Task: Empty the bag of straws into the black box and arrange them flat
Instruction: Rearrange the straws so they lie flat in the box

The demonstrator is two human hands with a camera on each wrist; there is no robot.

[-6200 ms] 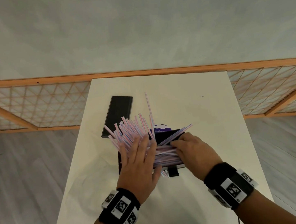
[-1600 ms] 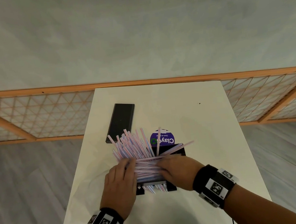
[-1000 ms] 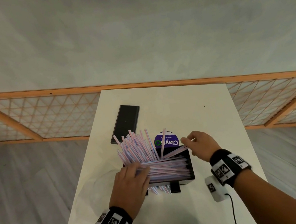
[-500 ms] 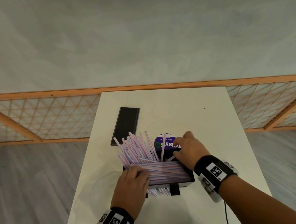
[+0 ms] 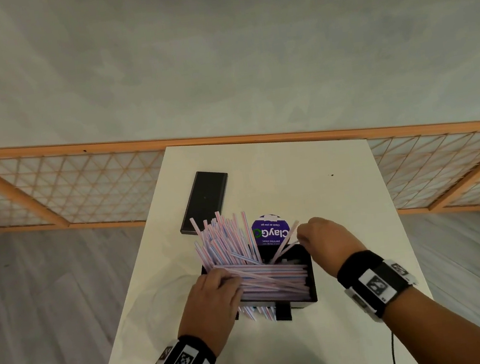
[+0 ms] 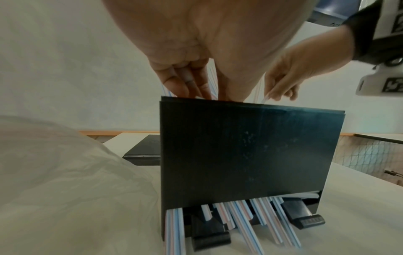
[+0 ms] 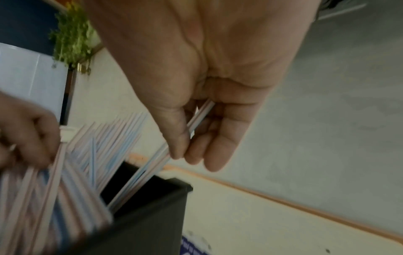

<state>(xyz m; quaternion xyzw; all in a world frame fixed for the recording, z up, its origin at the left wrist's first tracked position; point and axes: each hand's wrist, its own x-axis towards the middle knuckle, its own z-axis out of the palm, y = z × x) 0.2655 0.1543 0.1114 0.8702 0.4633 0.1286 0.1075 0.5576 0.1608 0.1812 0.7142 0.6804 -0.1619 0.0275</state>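
Observation:
The black box stands on the white table, with pink-and-blue striped straws lying across it. A bunch of straws still leans upright at its far left. My left hand curls over the left ends of the lying straws. Over the box's far right corner, my right hand pinches a couple of slanting straws between thumb and fingers. Several straw ends poke out of the slot under the box's front wall.
A clear plastic bag lies crumpled left of the box. A round purple pack sits just behind the box, and a flat black lid lies further back left. The table edges are close on both sides.
My right hand has risen from the box's far edge and drawn up to the right with a couple of straws pinched. The left hand stays on the straws.

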